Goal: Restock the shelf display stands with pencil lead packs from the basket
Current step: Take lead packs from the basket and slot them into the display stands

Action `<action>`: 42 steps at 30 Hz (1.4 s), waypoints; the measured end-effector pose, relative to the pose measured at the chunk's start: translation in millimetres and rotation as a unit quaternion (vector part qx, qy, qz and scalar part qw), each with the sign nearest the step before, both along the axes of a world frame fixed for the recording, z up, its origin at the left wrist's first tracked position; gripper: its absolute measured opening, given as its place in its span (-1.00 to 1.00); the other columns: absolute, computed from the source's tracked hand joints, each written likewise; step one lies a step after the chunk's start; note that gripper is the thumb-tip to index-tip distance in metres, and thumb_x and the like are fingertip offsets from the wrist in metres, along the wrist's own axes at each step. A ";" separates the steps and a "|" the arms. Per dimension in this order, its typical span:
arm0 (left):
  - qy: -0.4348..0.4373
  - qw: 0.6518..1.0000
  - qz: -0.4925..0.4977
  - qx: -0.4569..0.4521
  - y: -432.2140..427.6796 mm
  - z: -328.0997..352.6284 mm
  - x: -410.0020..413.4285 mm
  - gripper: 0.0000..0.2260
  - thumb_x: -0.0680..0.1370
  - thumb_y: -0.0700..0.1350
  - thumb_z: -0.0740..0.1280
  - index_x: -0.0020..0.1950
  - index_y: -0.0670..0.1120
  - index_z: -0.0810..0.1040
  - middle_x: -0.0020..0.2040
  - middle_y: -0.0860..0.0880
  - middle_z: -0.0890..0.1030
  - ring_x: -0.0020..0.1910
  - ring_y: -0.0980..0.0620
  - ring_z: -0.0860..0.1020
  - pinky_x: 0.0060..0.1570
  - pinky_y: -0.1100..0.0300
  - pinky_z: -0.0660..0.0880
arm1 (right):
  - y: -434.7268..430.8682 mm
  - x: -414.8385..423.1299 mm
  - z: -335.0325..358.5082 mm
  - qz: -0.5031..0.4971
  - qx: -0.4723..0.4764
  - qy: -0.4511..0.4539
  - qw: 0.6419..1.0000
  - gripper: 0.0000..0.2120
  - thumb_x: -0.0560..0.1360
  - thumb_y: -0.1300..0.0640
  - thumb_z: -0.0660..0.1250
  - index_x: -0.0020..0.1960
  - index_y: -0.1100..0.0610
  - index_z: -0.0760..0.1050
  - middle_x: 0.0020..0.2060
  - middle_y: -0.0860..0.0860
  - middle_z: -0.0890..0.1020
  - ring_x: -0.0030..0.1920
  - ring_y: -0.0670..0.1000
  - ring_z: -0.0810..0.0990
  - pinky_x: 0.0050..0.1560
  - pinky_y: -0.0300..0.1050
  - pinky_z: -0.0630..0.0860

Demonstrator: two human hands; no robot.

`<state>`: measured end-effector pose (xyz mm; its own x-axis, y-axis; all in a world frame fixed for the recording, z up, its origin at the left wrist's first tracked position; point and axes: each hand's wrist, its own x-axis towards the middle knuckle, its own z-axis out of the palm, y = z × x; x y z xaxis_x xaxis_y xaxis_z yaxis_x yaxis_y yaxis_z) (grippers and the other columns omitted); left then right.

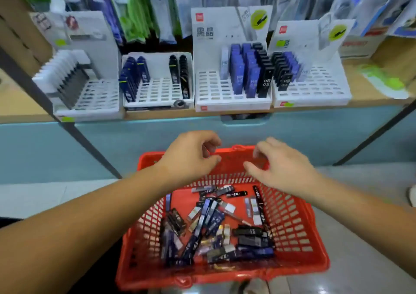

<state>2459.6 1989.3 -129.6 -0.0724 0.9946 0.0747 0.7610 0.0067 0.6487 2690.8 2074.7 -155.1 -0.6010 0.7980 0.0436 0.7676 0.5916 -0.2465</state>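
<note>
**Both hands empty above the basket's far rim**

Head view. Red basket (295,221) low in the middle, below the front edge of the shelf (20,107). Pencil lead packs (211,224) loose on its bottom: blue, black and pale ones, lying flat and crossed over one another.

Left hand (191,156) over the far-left part of the rim, fingers (211,140) loosely curled toward the thumb, pinching nothing. Right hand (283,170) over the far-right part, fingers (261,149) bent the same way, gripping nothing, thumb close to the mesh wall. Packs in the basket lower than both sets of fingers and nearer the camera, apart from them, none touched.

Up on the shelf, four white display stands side by side:
- The far-left stand (90,104), with a row of white and grey packs.
- The second stand (157,91), with dark blue packs on its left and black ones on its right.
- The third stand (213,91), with pale, blue and black packs upright in rows.
- The fourth stand (319,86), with black and blue packs at its back left.

Many slots bare in each.
</note>
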 end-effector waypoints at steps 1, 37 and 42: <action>-0.006 0.999 0.001 -0.040 -11.5 -13.0 -4.5 -0.76 0.47 -0.16 0.53 0.13 -0.03 0.68 -0.10 0.07 0.68 -0.17 0.09 0.63 -0.09 0.25 0.56 | -11.0 -4.2 -13.2 0.010 -0.070 -0.044 0.996 -0.58 0.41 -0.42 0.21 -0.05 -0.08 0.43 -0.10 -0.12 0.49 0.00 -0.01 0.55 0.01 -0.01 0.52; 0.123 0.911 0.074 -0.387 -42.5 -283.2 -11.3 -0.08 0.32 0.40 0.49 0.57 0.11 0.23 0.46 0.01 0.24 0.47 -0.09 0.23 0.50 -0.17 0.23 | -20.7 -28.6 -262.5 -0.284 -0.316 -0.028 0.905 0.11 0.07 -0.45 0.61 0.47 -0.02 0.30 0.31 -0.03 0.27 0.38 0.09 0.24 0.43 -0.02 0.27; 0.124 0.923 0.062 -0.360 -46.6 -284.3 -5.4 -0.10 0.32 0.44 0.45 0.56 0.11 0.26 0.39 0.06 0.34 0.41 -0.05 0.30 0.48 -0.14 0.23 | -21.9 -33.5 -259.5 -0.242 -0.315 -0.073 0.915 0.14 0.09 -0.43 0.61 0.51 -0.04 0.25 0.35 -0.05 0.29 0.40 0.08 0.27 0.42 0.03 0.33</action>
